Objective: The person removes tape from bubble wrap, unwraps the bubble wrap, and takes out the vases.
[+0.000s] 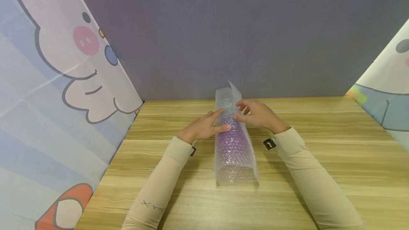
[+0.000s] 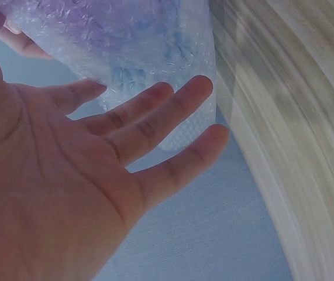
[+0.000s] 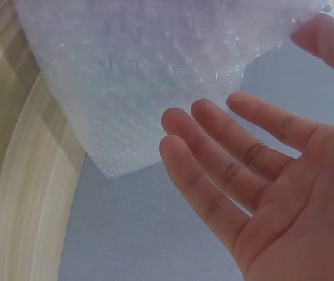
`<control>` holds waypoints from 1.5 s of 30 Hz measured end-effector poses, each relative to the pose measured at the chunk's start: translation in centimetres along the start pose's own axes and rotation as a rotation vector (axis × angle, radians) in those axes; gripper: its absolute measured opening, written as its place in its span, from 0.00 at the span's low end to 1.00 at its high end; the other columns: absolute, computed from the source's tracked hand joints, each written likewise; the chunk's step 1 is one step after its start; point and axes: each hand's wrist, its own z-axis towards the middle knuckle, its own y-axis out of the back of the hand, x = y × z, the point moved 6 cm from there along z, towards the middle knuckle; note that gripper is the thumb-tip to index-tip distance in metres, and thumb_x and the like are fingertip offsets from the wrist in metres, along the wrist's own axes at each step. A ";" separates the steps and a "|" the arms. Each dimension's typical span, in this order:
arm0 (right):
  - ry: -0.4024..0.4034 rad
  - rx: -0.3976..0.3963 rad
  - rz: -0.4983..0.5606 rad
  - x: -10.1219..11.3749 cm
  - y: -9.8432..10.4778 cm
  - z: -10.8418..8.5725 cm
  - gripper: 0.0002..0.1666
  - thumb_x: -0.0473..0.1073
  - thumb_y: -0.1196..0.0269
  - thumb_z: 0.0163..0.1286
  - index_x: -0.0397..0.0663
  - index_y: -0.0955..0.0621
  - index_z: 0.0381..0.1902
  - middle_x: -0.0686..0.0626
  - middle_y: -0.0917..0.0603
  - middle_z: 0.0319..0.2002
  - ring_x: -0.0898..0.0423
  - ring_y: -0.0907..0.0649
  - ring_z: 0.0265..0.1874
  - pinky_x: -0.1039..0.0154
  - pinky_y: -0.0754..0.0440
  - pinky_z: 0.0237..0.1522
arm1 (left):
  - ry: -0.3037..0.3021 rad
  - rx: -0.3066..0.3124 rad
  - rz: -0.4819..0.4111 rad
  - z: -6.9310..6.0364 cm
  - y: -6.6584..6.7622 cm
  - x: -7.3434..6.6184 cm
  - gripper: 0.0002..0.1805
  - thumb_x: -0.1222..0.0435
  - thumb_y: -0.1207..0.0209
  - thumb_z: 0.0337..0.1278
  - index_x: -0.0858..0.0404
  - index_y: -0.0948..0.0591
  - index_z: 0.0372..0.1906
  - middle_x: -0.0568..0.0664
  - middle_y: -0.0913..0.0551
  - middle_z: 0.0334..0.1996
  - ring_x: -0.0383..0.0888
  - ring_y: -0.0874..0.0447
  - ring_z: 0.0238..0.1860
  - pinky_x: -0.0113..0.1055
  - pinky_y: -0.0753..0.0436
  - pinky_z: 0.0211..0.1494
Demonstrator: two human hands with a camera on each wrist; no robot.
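A roll of clear bubble wrap (image 1: 236,175) lies lengthwise on the wooden table (image 1: 319,173), around a purple thing (image 1: 232,141) with a bluish upper end. The film blurs what kind of thing it is. My left hand (image 1: 204,126) is at the roll's left side, thumb laid across the top and fingers spread. On the right side, my right hand (image 1: 259,115) has its thumb at the wrap and its fingers loosely bent. In the left wrist view the left fingers (image 2: 161,120) are extended beside the film. The right fingers (image 3: 213,158) also stand apart in the right wrist view.
A grey upright panel (image 1: 255,38) closes off the back of the table, near the wrap's far end. Cartoon-printed cloth (image 1: 64,91) hangs at the left, and more printed cloth (image 1: 390,91) at the right. A dark band with a small tag (image 1: 270,144) is at the right wrist.
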 end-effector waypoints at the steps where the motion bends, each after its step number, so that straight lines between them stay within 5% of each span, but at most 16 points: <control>1: -0.001 -0.001 -0.006 0.0 0.0 0.0 0.35 0.62 0.35 0.69 0.44 0.22 0.64 0.41 0.14 0.52 0.43 0.13 0.49 0.45 0.14 0.50 | 0.004 0.002 -0.001 0.0 0.0 0.0 0.54 0.24 0.53 0.60 0.44 0.53 0.84 0.62 0.48 0.82 0.63 0.46 0.80 0.66 0.37 0.77; 14: -0.001 -0.045 -0.044 0.6 0.1 0.0 0.16 0.52 0.32 0.68 0.47 0.17 0.46 0.44 0.11 0.46 0.46 0.11 0.44 0.50 0.12 0.42 | 0.017 0.017 -0.028 0.2 -0.4 0.3 0.53 0.23 0.56 0.59 0.40 0.55 0.84 0.62 0.47 0.82 0.63 0.49 0.82 0.66 0.38 0.77; 25: 0.053 -0.121 -0.167 1.3 -0.3 0.0 0.06 0.45 0.34 0.67 0.49 0.16 0.36 0.45 0.09 0.34 0.49 0.11 0.35 0.50 0.13 0.36 | 0.013 0.038 -0.057 0.2 -0.6 0.4 0.53 0.23 0.55 0.59 0.39 0.57 0.84 0.58 0.29 0.75 0.58 0.50 0.83 0.64 0.42 0.80; 34: 0.085 -0.155 -0.231 1.3 -0.6 0.1 0.05 0.44 0.33 0.68 0.50 0.14 0.36 0.46 0.09 0.32 0.51 0.11 0.32 0.51 0.13 0.32 | 0.009 0.046 -0.054 0.1 -0.8 0.4 0.53 0.22 0.57 0.59 0.38 0.58 0.83 0.58 0.41 0.81 0.59 0.36 0.78 0.63 0.36 0.78; 45: 0.143 -0.231 -0.264 1.5 -0.8 0.0 0.05 0.41 0.35 0.67 0.51 0.16 0.30 0.48 0.10 0.28 0.51 0.11 0.28 0.52 0.14 0.28 | 0.002 0.056 -0.074 0.2 -1.1 0.5 0.53 0.23 0.57 0.60 0.39 0.58 0.84 0.58 0.41 0.81 0.57 0.32 0.75 0.61 0.35 0.78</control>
